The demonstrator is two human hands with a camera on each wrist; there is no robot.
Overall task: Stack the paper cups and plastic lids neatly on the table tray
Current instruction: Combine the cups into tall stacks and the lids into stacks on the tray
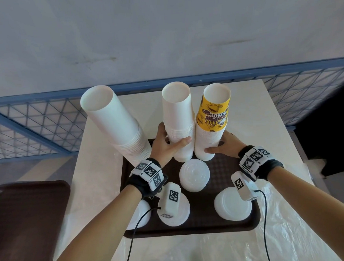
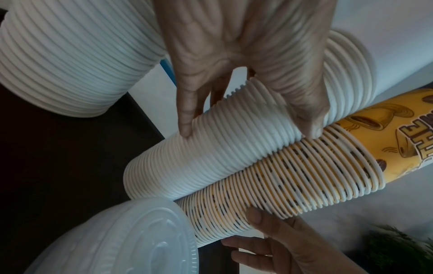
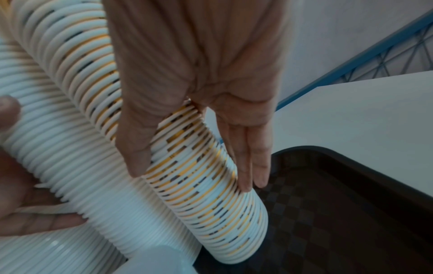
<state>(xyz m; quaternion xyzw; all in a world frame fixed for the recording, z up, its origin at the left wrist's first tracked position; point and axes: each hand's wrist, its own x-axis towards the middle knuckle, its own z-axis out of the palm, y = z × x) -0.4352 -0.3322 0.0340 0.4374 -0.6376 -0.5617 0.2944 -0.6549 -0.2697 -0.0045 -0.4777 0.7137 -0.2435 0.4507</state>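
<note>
Now steadying two tall cup stacks side by side at the 12 o'clock end of the tray [image 1: 230, 227]. Middle white cup stack [image 1: 180, 127] held low by the left hand [image 1: 169, 145], thumb across the front, fingers [image 2: 186, 118] wrapped round the far side. Yellow-printed cup stack [image 1: 210, 127] just at 3 o'clock of it, touching along the rims, gripped near the base by the right hand [image 1: 224, 146], thumb in front and fingers [image 3: 253, 166] behind. Both hands clasping, neither released.

To do well: keep the grip low, near the base, and press gently, since paper rims likely crush easily. Square each column upright before letting go; both look tall and probably top-heavy. Slide rather than lift, bases flat on the tray. Let go one hand at a time, checking for lean.

Wider white cup stack [image 1: 116, 126] at 9 o'clock of the middle one, leaning toward 11 o'clock in this view; worth minding with the left forearm. Lid piles [image 1: 194, 177] toward 6 o'clock on the tray, close under the wrists. Pale surface [image 1: 253, 112] beneath, a second tray [image 1: 27, 222] off at 8 o'clock.
</note>
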